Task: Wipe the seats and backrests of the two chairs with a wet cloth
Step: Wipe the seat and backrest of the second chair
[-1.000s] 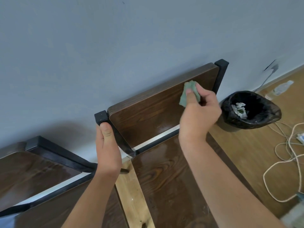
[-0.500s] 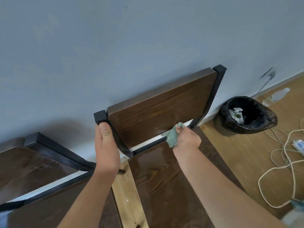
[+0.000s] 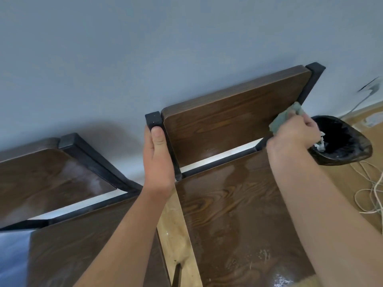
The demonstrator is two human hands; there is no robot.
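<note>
Two dark wooden chairs with black metal frames stand side by side against a blue-grey wall. The right chair's backrest [image 3: 232,119] and its seat [image 3: 234,214] show wet streaks. My right hand [image 3: 294,133] presses a green cloth [image 3: 287,117] against the lower right corner of that backrest, next to the black post. My left hand [image 3: 157,158] grips the backrest's left black post [image 3: 154,120], thumb up. The left chair's backrest [image 3: 45,179] and seat [image 3: 87,245] lie at the lower left.
A black bin [image 3: 344,141] lined with a bag, crumpled paper inside, stands right of the chair by the wall. White cords [image 3: 371,195] trail over the wooden floor at the right. A narrow strip of floor [image 3: 176,235] separates the two seats.
My right hand with the cloth went from the backrest's upper right down to its lower middle edge, then across to the lower right corner. My left hand kept its grip on the post.
</note>
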